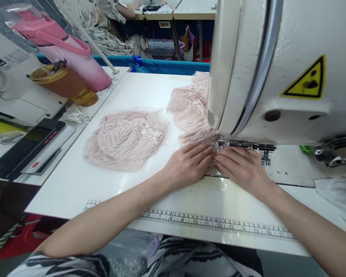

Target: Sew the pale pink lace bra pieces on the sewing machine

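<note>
At the sewing machine's (248, 77) needle area, my left hand (192, 161) rests with its fingers together and slightly bent on a pale pink lace piece (212, 162). My right hand (243, 165) meets it from the other side, its fingertips closed on the same lace beside the presser foot. Most of this lace is hidden under my fingers and the machine head. Just beyond my left hand lies more gathered pink lace (190, 111); whether it joins the held piece I cannot tell. A separate folded lace piece (128, 138) lies flat on the table to the left.
A printed ruler (196, 221) runs along the table's front edge. On the left stand a pink bottle (69, 57), an amber cup (63, 82) and a black control box (25, 148). Clear plastic (338, 196) lies at right. Another person's arm (126, 10) shows at the back.
</note>
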Demonstrator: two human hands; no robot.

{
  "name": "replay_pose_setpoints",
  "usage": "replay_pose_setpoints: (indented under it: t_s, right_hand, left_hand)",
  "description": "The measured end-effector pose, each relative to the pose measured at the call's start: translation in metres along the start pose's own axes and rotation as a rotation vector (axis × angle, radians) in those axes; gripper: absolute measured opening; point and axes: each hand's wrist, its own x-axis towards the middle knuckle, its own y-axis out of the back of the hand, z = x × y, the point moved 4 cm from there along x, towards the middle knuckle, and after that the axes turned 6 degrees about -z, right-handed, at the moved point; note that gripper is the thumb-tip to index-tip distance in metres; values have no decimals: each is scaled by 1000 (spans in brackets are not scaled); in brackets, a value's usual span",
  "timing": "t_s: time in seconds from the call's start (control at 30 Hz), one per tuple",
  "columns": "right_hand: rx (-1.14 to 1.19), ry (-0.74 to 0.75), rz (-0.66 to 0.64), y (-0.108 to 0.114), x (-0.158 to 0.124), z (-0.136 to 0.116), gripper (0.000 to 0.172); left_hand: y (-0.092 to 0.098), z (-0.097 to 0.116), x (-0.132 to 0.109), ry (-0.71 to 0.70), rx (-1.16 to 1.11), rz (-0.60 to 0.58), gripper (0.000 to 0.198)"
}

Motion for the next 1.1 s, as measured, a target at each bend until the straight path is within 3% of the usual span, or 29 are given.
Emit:
replay_pose_setpoints:
  t_s: [0.2,0.43,0.6,0.8,0.97,1.1]
  right_hand:
    - [-38,83,-7,3,-3,-4,16]
    - [25,68,41,5,-4,-4,18]
    - [49,56,28,5,-1,-5,18]
    - [60,43,30,6,0,-3,13]
    - [-19,-82,28,4,1,2,16]
    - [-40,21,9,5,4,-5,13]
  left_hand:
    - [0,1,-2,-4,16,23,20]
    - [-10,-8,-1,57,-189,-94,34]
    - [-14,-10,-4,67,-185,-142,35]
    - [-10,-8,-4,53,-140,-109,33]
    - [-8,-8,-2,69,-181,-62,31]
    - [-5,-9,-2,97,-198,-3,32]
